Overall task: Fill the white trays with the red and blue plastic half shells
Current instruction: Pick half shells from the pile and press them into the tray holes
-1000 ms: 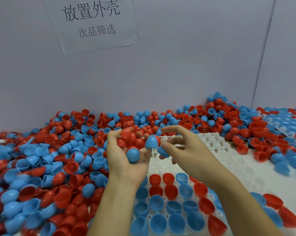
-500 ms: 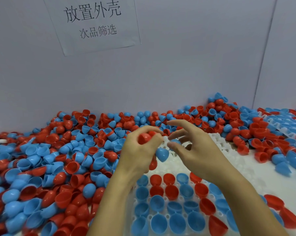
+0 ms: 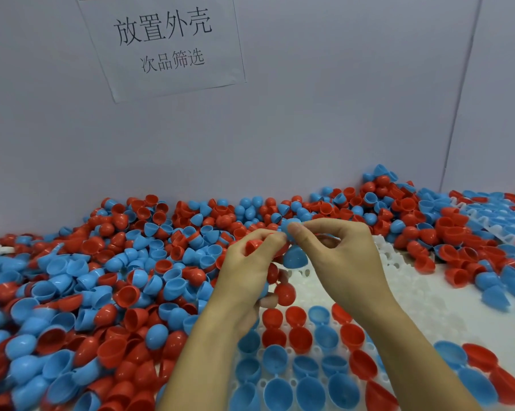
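Shells [image 3: 108, 292] and tray [image 3: 398, 264], seemingly on tabletop.

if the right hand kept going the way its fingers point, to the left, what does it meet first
Probably the left hand: the right hand pinches a blue half shell with its fingertips already almost against the left fingertips. Depth between them is unclear.
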`<state>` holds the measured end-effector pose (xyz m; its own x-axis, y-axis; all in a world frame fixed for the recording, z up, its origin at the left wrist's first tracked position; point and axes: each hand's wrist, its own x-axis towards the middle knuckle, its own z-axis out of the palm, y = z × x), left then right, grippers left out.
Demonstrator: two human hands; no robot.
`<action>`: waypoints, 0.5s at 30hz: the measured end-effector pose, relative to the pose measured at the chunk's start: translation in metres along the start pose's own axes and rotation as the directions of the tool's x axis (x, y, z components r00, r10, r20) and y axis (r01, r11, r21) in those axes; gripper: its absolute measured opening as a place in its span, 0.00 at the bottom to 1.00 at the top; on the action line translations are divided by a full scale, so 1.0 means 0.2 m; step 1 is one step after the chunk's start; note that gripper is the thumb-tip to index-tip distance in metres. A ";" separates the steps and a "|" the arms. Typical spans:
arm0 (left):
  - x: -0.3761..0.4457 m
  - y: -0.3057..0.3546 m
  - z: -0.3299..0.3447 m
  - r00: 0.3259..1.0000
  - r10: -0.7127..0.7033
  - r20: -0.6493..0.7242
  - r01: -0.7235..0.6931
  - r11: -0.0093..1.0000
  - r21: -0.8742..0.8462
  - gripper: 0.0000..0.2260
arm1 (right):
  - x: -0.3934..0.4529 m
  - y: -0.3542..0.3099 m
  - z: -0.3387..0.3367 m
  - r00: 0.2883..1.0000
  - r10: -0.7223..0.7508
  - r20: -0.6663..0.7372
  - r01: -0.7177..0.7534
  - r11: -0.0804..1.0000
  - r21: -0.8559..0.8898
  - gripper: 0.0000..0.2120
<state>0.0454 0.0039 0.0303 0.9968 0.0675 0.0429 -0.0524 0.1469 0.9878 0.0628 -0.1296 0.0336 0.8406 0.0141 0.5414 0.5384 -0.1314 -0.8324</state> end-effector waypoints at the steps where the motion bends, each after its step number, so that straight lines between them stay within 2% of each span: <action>1: 0.00 0.00 0.00 1.000 -0.028 -0.002 0.028 0.999 -0.042 0.08 | 0.00 0.00 -0.01 0.999 -0.009 0.047 0.009 1.000 0.003 0.07; 4: 0.00 0.00 -0.01 0.997 -0.076 -0.010 0.075 0.992 -0.101 0.08 | 0.01 0.01 -0.06 0.975 0.042 0.219 -0.036 0.999 -0.029 0.23; 6: 0.01 0.00 -0.02 0.995 -0.098 -0.007 0.096 0.988 -0.119 0.08 | 0.01 0.02 -0.09 0.959 0.070 0.276 -0.040 0.993 -0.111 0.28; 9: 0.00 0.00 -0.02 0.991 -0.133 0.010 0.133 0.981 -0.142 0.08 | 0.01 0.04 -0.11 0.962 0.073 0.265 -0.016 0.977 -0.212 0.18; 15: 0.00 -0.01 -0.01 0.986 -0.158 0.056 0.165 0.976 -0.146 0.11 | 0.01 0.05 -0.06 0.989 -0.008 0.146 0.047 0.963 -0.266 0.12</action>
<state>0.0460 0.0055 0.0279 0.9943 -0.0122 -0.1056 0.1044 0.2980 0.9488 0.0685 -0.1419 0.0270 0.8359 0.1595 0.5252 0.5421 -0.3896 -0.7445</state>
